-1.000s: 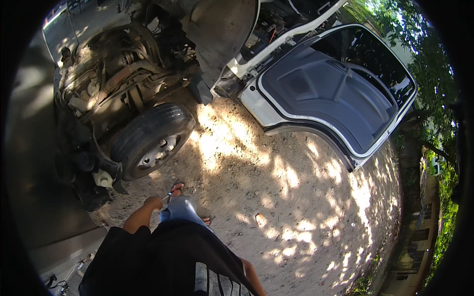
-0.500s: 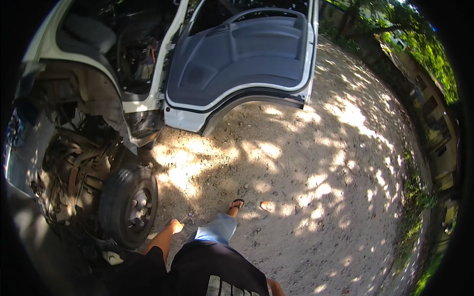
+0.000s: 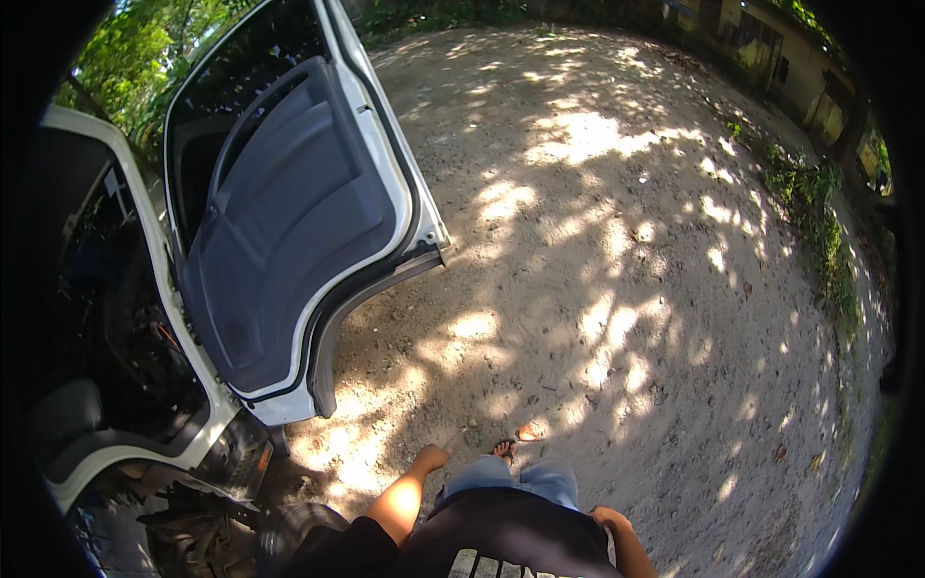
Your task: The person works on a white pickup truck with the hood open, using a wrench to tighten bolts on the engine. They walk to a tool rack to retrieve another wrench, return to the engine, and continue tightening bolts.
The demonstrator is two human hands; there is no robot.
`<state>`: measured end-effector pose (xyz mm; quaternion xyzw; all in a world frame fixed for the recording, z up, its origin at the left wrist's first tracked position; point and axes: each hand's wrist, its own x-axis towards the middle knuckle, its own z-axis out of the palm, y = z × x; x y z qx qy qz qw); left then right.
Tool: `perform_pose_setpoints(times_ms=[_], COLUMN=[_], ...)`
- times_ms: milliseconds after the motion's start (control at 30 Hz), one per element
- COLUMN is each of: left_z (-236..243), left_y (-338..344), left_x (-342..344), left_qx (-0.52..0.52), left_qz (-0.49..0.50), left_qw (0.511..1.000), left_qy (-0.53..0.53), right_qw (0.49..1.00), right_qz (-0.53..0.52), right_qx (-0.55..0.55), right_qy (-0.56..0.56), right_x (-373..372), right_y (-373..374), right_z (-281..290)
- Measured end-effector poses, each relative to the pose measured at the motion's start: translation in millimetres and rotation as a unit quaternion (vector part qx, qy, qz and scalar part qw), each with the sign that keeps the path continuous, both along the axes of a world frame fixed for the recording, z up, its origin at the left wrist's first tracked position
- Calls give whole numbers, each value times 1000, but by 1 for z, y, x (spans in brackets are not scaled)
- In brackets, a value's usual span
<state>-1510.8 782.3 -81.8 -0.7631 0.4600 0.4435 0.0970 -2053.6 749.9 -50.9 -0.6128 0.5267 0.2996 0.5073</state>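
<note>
My left hand hangs out in front of my left side, its fingers closed. Something thin seems to stick out past the fingers, too small and blurred to name. By my right hip, partly behind my dark shirt, is my right hand; its fingers are not clear enough to read. Ahead on the left stands a vehicle's white door, swung wide, with a dark grey inner panel. Below and left of it shows the open cab. A wheel sits low beside my left arm, mostly hidden by it.
Sandy, stony ground lies ahead and right, patched with sun and shade. Weeds line its right edge, with a low weathered building beyond. A brown dry leaf lies by my sandalled foot.
My view has turned right and moved forward along the vehicle. The door now stands further left, and the wheel has dropped to the lower edge. My right hand has come more into view.
</note>
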Motion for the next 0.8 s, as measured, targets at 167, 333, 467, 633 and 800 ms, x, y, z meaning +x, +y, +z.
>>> perform_pose_setpoints(times_ms=[167,333,467,633,800], left_z=[19,-1,-16,-13,-38], left_y=[-175,-310,-369,-383,-388], left_x=[-39,-50,-54,-60,-67], left_qx=[-37,-57,-49,10,51], left_qz=[11,16,13,366,555], left_qw=[999,998,998,917,818], left_qy=[-11,23,-23,156,145], right_qw=[978,979,981,967,965], right_qz=[-187,-156,-38,-4,29], right_qx=[-59,-129,-188,-256,-258], right_qy=[-75,12,36,-1,-46], right_x=[6,-4,-12,14,85], right_y=[-108,-272,-426,-618,-792], right_z=[16,18,14,6,-28])
